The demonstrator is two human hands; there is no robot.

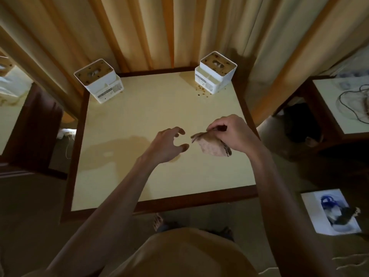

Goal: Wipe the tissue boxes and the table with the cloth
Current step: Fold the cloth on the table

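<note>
Two white tissue boxes with brown speckled tops stand at the table's far corners: the left tissue box (98,82) and the right tissue box (215,71). The table (139,182) has a cream top and a dark wooden rim. My right hand (231,134) pinches a brownish cloth (210,145) and holds it just above the middle of the table. My left hand (169,146) hovers close beside the cloth with curved fingers and thumb apart, holding nothing.
Brown crumbs (201,90) lie in front of the right box, and a wet-looking stain (117,148) spreads on the table's left half. Curtains (159,31) hang behind. A side table with cables (347,104) stands at right. A white box (329,212) lies on the floor.
</note>
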